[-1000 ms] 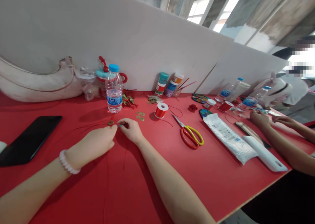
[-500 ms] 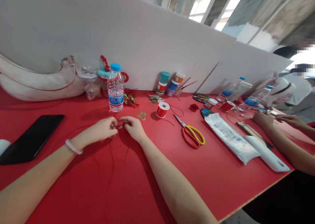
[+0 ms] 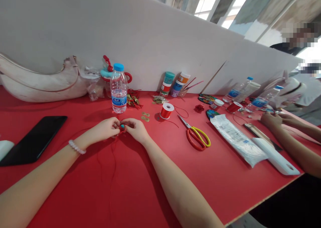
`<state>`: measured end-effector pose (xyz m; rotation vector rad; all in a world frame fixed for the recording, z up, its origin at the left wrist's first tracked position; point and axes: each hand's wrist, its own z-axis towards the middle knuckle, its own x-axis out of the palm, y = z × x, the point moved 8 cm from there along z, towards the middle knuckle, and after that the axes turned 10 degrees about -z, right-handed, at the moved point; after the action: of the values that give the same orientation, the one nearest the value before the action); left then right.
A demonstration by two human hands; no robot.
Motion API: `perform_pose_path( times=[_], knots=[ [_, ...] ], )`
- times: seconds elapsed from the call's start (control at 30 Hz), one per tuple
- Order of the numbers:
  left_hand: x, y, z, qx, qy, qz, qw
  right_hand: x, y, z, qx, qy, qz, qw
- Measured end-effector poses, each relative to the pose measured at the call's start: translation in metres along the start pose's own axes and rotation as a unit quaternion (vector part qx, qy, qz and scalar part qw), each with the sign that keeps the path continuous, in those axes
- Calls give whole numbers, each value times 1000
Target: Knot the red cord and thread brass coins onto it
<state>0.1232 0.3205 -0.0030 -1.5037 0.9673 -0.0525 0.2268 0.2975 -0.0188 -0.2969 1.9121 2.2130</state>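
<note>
My left hand (image 3: 104,129) and my right hand (image 3: 135,129) meet over the red table (image 3: 140,184), both pinched on a small red cord knot (image 3: 122,128) between their fingertips. Thin red cord strands (image 3: 112,157) trail from the knot toward me across the table. A white bead bracelet (image 3: 76,147) sits on my left wrist. Loose brass coins (image 3: 144,116) lie just beyond my right hand, and a spool of red cord (image 3: 166,110) stands past them. What else the fingers pinch is too small to tell.
A water bottle (image 3: 118,89) stands behind my hands. A black phone (image 3: 33,139) lies at left. Red-and-yellow scissors (image 3: 196,136), a plastic packet (image 3: 237,139) and paint jars (image 3: 173,84) lie to the right. Another person's hands (image 3: 274,119) work at far right. A white board (image 3: 140,37) backs the table.
My hands drew together and lifted slightly, closing on the knot; the view shifted a little to the right.
</note>
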Motion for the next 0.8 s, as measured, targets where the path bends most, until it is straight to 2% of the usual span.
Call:
perform_pose_path(
  times=[0.27, 0.57, 0.7, 0.8],
  knots=[
    [-6, 3, 4, 22, -16, -5, 1000, 1, 1, 0, 2, 8, -30, 1000],
    [-13, -9, -1, 22, -28, -8, 999, 5, 4, -1, -12, 39, -22, 999],
    [-13, -13, -3, 36, -42, 24, 998, 1, 2, -1, -17, 14, -44, 999],
    [-7, -6, -3, 27, -24, 30, 999, 1, 1, -1, -34, 1, -57, 998]
  ],
)
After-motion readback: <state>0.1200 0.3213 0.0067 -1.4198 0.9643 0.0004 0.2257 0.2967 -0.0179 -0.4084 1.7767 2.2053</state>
